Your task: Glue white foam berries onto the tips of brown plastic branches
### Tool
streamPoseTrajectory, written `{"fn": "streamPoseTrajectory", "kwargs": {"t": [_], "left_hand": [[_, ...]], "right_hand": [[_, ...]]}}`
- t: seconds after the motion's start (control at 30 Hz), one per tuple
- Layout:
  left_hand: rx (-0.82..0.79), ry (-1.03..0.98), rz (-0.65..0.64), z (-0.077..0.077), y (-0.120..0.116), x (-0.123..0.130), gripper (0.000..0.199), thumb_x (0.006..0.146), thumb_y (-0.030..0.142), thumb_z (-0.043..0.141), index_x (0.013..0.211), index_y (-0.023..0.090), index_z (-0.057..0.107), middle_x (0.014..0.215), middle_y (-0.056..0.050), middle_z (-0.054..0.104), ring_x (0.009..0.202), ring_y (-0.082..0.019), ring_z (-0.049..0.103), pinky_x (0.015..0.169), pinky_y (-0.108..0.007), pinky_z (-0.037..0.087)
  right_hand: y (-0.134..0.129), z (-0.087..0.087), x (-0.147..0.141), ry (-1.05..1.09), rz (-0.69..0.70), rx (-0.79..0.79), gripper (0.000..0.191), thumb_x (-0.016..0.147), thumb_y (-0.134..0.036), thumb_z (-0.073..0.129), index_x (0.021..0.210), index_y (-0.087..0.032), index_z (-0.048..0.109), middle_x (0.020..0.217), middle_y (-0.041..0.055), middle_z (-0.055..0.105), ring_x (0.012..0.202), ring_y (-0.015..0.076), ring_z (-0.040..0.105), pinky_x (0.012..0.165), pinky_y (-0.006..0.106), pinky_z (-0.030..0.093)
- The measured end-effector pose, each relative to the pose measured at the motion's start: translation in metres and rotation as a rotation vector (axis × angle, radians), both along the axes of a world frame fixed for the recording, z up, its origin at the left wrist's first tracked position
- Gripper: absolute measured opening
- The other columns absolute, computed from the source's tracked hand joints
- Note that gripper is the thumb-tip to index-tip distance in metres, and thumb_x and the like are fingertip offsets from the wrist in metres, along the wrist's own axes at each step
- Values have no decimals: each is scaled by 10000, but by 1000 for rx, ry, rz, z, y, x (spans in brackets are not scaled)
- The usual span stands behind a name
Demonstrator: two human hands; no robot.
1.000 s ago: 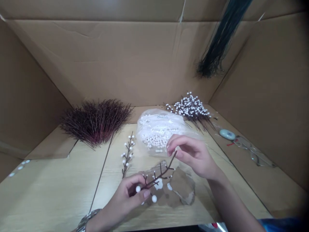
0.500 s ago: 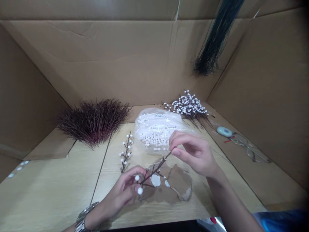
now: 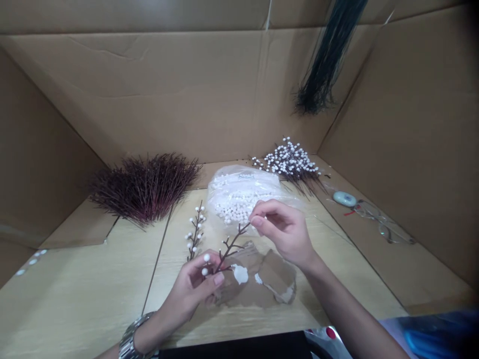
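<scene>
My left hand (image 3: pixel 198 279) is closed around the lower part of a brown artificial twig (image 3: pixel 232 244). Two white berries (image 3: pixel 205 265) stand out by its fingers, and small pale tips dot the bare side shoots. At the twig's far end, the thumb and forefinger of my right hand (image 3: pixel 282 229) pinch its tip. Whether a berry is also between those fingers, I cannot make out. Under the twig lies a torn brown cardboard piece (image 3: pixel 247 294) bearing a white blob (image 3: pixel 240 274). Just left of it, a twig full of white berries (image 3: pixel 195 232) rests on the table.
Behind my hands sits a clear bag of white berries (image 3: pixel 235 207). A bundle of bare twigs (image 3: pixel 145 189) lies back left, a pile of berried twigs (image 3: pixel 292 162) back right. Dark green strands (image 3: pixel 325 65) hang above. Eyeglasses (image 3: pixel 377 219) and a pale-blue oval object (image 3: pixel 344 199) lie right.
My right hand has moved left with the twig's tip, and the twig now slopes more steeply. My left thumb lies further over the twig's lower part.
</scene>
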State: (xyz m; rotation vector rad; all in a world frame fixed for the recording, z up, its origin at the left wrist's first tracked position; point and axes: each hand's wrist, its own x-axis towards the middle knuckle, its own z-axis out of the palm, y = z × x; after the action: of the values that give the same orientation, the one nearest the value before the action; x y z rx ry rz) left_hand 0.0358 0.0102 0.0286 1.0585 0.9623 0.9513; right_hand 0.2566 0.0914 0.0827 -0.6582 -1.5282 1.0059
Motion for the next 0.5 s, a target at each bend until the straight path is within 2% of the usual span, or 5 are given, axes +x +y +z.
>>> {"fn": "streamPoseTrajectory", "kwargs": {"t": [0.2, 0.37, 0.5], "left_hand": [[8, 19, 108, -2, 2, 2, 311, 820, 438, 793, 845, 165, 647, 875, -19, 553, 645, -116, 518, 472, -191, 478], [2, -36, 211, -2, 9, -3, 297, 781, 383, 835, 776, 158, 642, 784, 12, 567, 544, -67, 411, 461, -177, 392], [49, -108, 297, -2, 12, -8, 289, 776, 363, 845, 771, 155, 645, 774, 13, 580, 531, -57, 392, 467, -176, 359]], "right_hand": [[-1, -6, -3, -29, -24, -41, 129, 887, -330, 737, 829, -223, 696, 785, -7, 683, 716, 132, 622, 682, 277, 505], [1, -5, -5, 19, -60, -67, 118, 888, -342, 727, 896, -227, 702, 782, -8, 683, 665, 125, 631, 628, 255, 522], [-6, -9, -10, 73, -129, -132, 80, 903, -309, 708, 916, -235, 682, 721, -21, 681, 665, 126, 661, 633, 231, 545]]}}
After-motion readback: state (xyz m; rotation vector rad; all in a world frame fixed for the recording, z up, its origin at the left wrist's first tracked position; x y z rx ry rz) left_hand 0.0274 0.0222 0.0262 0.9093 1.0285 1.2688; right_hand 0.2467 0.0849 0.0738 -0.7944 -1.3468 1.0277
